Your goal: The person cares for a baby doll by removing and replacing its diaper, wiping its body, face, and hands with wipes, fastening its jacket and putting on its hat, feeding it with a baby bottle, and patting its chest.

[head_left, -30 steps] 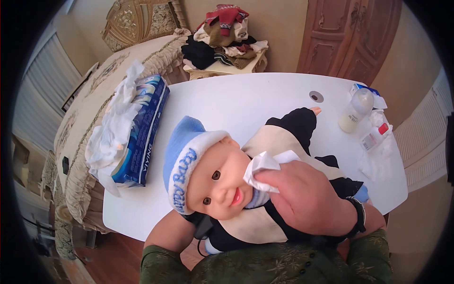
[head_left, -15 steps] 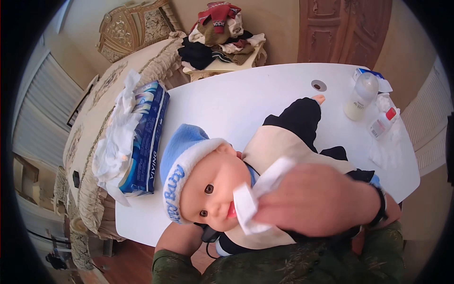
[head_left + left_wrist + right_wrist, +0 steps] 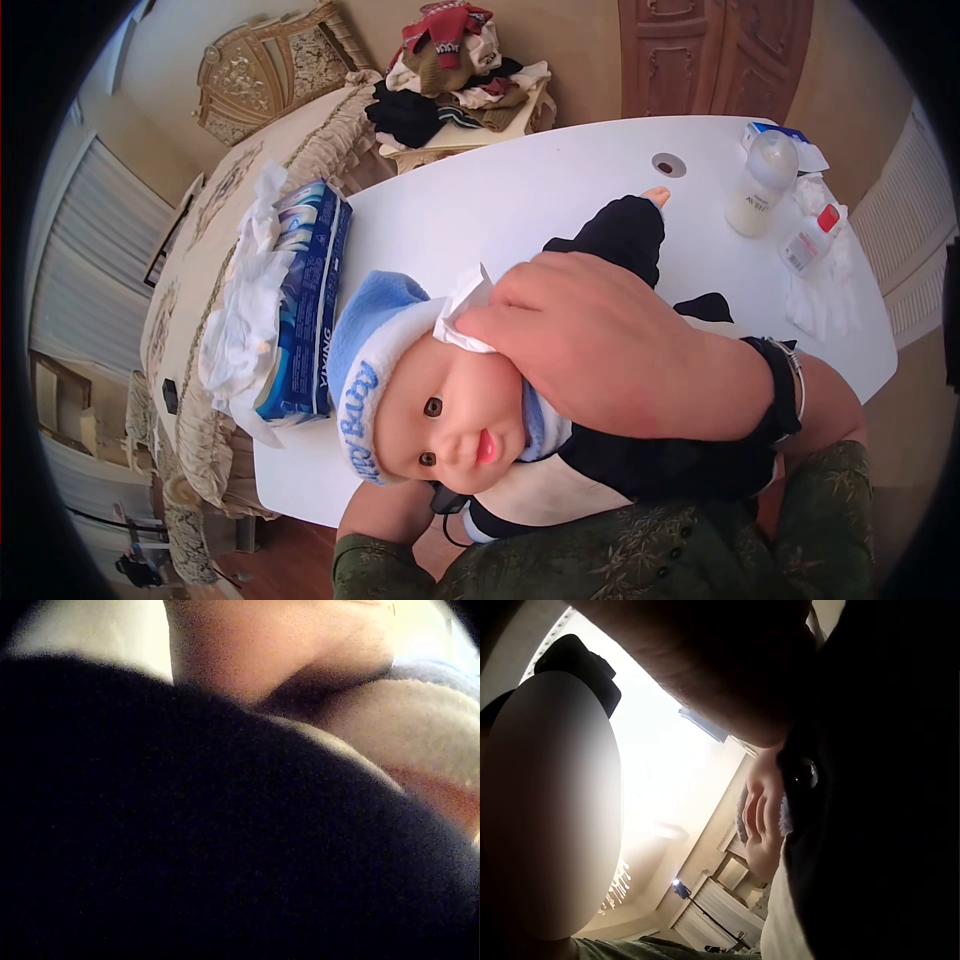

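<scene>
A baby doll (image 3: pixel 455 410) in a blue and white hat (image 3: pixel 375 330) and a black and cream outfit lies across the person's lap, face turned up. The right hand (image 3: pixel 630 350) pinches a folded white tissue (image 3: pixel 465 310) against the side of the doll's head, at the hat's brim. Dark and close in the right wrist view, that hand (image 3: pixel 705 667) hangs over the doll's face (image 3: pixel 761 817). The left forearm passes behind the doll's head, which hides the left hand in the head view. Skin and dark cloth (image 3: pixel 187 825) fill the left wrist view; finger shape is unclear.
On the white table (image 3: pixel 440 220) a blue tissue pack (image 3: pixel 310 300) with loose tissues lies at the left. A milk bottle (image 3: pixel 762 185), a red-capped bottle (image 3: pixel 808 243) and crumpled tissues stand at the right. Behind are a bed (image 3: pixel 215 240) and piled clothes (image 3: pixel 445 75).
The right hand and tissue have moved from the doll's chin and mouth up to the side of its head by the hat. The doll's face is uncovered again.
</scene>
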`<state>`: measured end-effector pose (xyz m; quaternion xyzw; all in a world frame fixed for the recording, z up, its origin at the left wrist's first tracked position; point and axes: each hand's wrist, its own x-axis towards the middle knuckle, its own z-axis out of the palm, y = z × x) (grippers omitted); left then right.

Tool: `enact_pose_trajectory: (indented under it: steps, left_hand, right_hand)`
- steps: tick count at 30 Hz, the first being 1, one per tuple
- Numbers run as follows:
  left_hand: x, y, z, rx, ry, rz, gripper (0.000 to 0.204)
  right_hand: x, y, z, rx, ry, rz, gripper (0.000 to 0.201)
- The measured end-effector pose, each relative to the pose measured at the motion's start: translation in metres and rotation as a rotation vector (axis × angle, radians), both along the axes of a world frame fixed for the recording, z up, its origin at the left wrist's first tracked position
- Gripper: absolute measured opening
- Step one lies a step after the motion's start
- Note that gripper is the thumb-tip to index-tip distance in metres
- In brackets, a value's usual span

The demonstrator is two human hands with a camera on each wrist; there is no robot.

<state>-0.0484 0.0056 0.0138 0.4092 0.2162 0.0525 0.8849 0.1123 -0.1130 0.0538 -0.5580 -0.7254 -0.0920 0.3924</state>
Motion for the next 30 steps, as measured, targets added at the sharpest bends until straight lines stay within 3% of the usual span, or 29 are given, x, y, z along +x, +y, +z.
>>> enact_pose_trajectory:
  steps: [3,5,6,8,9,12,14,18,21,22,25,30]
  left_hand:
    - [-0.011,0.008,-0.023,0.117,-0.097,-0.041,0.059]
    - [-0.008,0.005,-0.042,0.221,-0.180,0.187,0.064]
    - [-0.009,0.003,-0.029,0.222,-0.177,0.185,0.064]
    - [-0.015,-0.003,0.002,0.653,-0.230,-0.003,0.065]
    - [-0.014,-0.003,0.001,0.654,-0.228,-0.008,0.065]
    - [-0.009,-0.003,-0.008,0.971,-0.183,-0.025,0.065]
    - [-0.007,-0.003,-0.012,1.181,-0.150,-0.034,0.065]
    - [-0.006,-0.005,-0.012,1.063,-0.142,-0.004,0.064]
    - [-0.002,-0.007,-0.012,0.944,-0.144,0.020,0.063]
    - [-0.002,-0.007,-0.012,0.903,-0.142,0.031,0.062]
    - [-0.004,-0.008,-0.014,0.778,-0.133,0.077,0.061]
    - [-0.006,-0.008,-0.016,0.569,-0.125,0.146,0.059]
  right_hand:
    - [-0.004,-0.016,0.007,-0.037,0.016,0.005,0.029]
    - [-0.009,-0.028,0.010,-0.102,0.016,-0.020,0.032]
    - [-0.011,-0.032,0.008,-0.101,0.019,-0.022,0.032]
    - [-0.016,-0.041,0.005,-0.057,-0.066,-0.070,0.034]
    - [-0.017,-0.044,0.003,-0.056,-0.063,-0.073,0.034]
    - [-0.017,-0.050,0.000,-0.013,-0.093,-0.056,0.034]
    - [-0.011,-0.050,0.001,-0.002,-0.078,0.053,0.030]
    - [0.014,-0.031,0.011,0.017,0.016,-0.113,0.025]
    - [0.024,-0.002,0.018,-0.270,0.033,-0.143,0.019]
    - [0.022,0.003,0.027,-0.489,0.009,-0.140,0.019]
    - [0.015,0.019,0.029,-0.682,-0.105,-0.144,0.020]
    - [0.020,0.020,0.026,-0.695,-0.092,-0.131,0.022]
